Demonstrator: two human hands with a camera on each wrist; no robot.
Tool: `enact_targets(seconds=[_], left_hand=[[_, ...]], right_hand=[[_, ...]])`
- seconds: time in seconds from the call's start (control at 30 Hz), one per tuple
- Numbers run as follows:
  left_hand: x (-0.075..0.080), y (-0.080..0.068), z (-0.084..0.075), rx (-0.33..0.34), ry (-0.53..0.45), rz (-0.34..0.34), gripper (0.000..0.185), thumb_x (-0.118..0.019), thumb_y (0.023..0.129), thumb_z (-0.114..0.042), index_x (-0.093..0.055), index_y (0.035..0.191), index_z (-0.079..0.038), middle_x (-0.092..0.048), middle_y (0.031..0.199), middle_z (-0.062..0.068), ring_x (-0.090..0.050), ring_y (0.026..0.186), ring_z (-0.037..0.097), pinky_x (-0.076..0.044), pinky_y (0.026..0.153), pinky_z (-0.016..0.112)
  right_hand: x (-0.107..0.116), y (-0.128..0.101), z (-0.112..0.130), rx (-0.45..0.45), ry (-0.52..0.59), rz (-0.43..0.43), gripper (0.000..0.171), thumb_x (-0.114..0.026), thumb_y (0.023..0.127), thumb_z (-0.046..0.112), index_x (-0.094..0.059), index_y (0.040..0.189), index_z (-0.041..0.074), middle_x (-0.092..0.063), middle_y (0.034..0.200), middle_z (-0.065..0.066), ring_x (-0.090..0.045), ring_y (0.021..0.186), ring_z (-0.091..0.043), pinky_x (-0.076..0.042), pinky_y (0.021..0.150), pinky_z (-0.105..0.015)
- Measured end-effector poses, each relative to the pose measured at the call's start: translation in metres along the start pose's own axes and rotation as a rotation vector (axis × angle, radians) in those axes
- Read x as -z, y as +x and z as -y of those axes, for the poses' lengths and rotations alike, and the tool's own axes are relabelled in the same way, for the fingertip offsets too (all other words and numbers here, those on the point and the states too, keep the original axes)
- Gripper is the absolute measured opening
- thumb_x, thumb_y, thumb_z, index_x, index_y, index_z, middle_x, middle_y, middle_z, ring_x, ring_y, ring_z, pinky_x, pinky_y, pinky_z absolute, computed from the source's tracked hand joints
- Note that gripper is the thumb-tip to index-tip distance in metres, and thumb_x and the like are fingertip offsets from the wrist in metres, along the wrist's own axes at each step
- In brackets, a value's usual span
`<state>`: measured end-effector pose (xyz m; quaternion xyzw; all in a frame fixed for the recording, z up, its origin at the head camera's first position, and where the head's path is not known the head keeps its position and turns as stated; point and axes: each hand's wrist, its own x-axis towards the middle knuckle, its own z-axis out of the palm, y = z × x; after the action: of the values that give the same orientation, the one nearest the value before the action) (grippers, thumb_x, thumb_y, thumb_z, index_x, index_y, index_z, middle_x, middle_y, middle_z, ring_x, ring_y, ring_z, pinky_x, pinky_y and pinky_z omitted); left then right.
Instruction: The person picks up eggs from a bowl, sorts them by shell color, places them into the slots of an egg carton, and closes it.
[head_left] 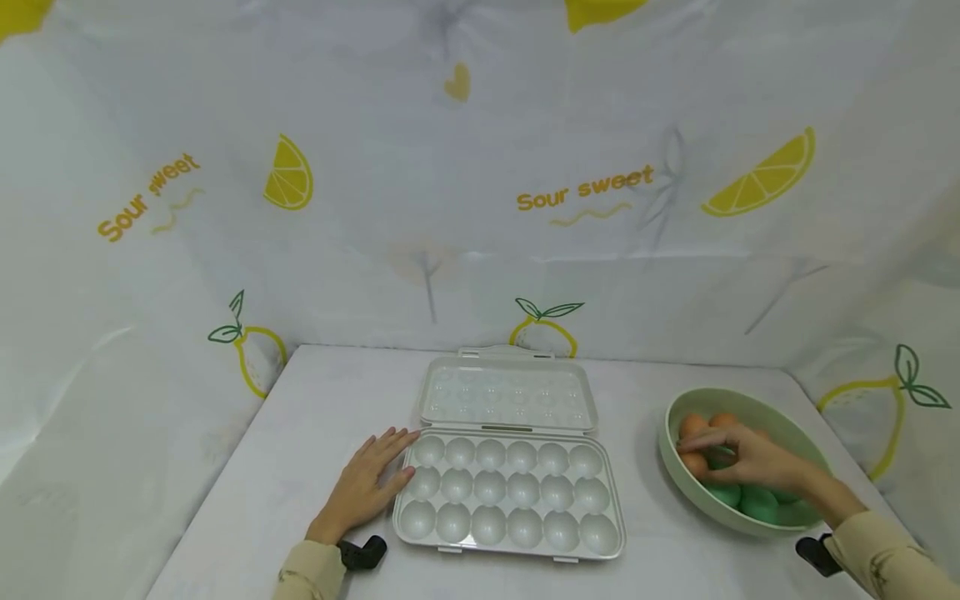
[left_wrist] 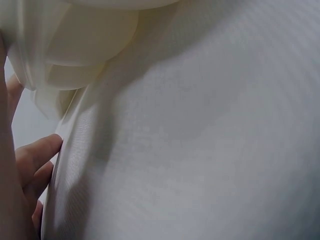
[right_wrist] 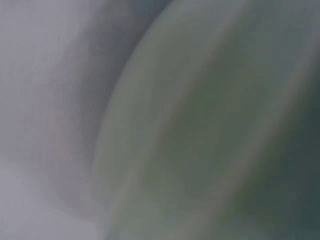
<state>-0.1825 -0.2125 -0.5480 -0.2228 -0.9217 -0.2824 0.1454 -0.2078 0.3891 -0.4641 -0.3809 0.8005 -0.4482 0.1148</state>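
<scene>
Right hand (head_left: 750,460) in bowl (head_left: 757,521) — head view only

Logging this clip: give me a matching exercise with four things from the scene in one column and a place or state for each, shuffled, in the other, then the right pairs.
Things:
1. egg tray
2. left hand
3. right hand
4. green bowl

Places or states:
A. reaching in among the eggs
B. lid open, every cup empty
C. lying flat against the tray's left edge
D. on the table right of the tray, holding orange and green eggs

Pairs: 1-B, 2-C, 3-A, 4-D
</scene>
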Motion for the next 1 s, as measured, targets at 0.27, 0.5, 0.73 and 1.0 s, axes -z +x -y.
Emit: enact_targets(seconds=[0.27,0.5,0.73,1.0], left_hand=[[0.000,0.001,0.002,0.007,-0.006,0.001,0.054,-0.066,0.097,-0.036,-0.054,0.149,-0.029,-0.061,0.147,0.011,-0.053,0.142,0.038,-0.038,0.120,0.061],[-0.003,-0.001,0.004,0.017,-0.006,0.003,0.054,-0.065,0.097,-0.037,-0.053,0.150,-0.032,-0.061,0.147,0.010,-0.052,0.142,0.037,-0.037,0.121,0.062],[-0.004,-0.001,0.002,0.008,0.001,0.003,0.054,-0.065,0.097,-0.036,-0.053,0.150,-0.031,-0.061,0.147,0.010,-0.053,0.142,0.037,-0.038,0.120,0.061],[-0.001,-0.001,0.000,0.013,-0.011,-0.001,0.054,-0.065,0.097,-0.035,-0.054,0.149,-0.029,-0.062,0.147,0.010,-0.053,0.141,0.038,-0.038,0.120,0.062]], right_hand=[[-0.008,0.003,-0.006,-0.027,-0.059,-0.064,0.049,-0.075,0.083,-0.011,-0.069,0.129,0.004,-0.060,0.130,0.034,-0.056,0.116,0.016,-0.054,0.087,-0.005],[-0.011,0.003,-0.004,-0.055,-0.102,-0.088,0.046,-0.077,0.083,-0.009,-0.070,0.127,0.001,-0.059,0.129,0.035,-0.058,0.112,0.015,-0.058,0.083,-0.009],[-0.019,0.000,0.009,-0.125,-0.195,-0.265,0.045,-0.084,0.077,-0.003,-0.072,0.121,-0.002,-0.062,0.121,0.035,-0.058,0.107,0.018,-0.060,0.078,-0.010],[-0.026,0.000,0.038,-0.266,-0.174,-0.440,0.050,-0.080,0.085,0.002,-0.064,0.132,-0.008,-0.066,0.119,0.031,-0.062,0.105,0.015,-0.058,0.080,-0.010]])
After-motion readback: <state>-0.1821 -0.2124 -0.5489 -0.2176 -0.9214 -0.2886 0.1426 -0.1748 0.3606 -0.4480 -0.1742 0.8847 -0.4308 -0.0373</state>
